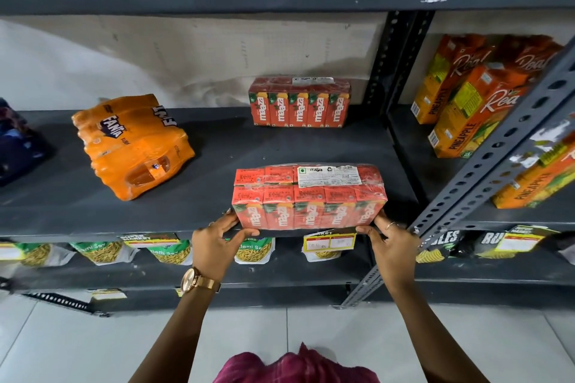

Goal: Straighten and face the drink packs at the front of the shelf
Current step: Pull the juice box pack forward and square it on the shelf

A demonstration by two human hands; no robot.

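Observation:
A shrink-wrapped red Maaza carton pack (309, 196) stands at the front edge of the dark grey shelf (217, 146), its labels facing me. My left hand (214, 242) grips its lower left corner and my right hand (390, 241) grips its lower right corner. A second Maaza pack (298, 104) stands upright at the back of the shelf. An orange Fanta bottle pack (132, 143) lies on its side at the left, turned at an angle.
A dark blue pack (15, 146) sits at the far left edge. A perforated steel upright (485, 165) slants across the right. Real pineapple cartons (466, 102) fill the neighbouring bay. Snack pouches (168, 250) and price tags (329, 241) line the shelf below.

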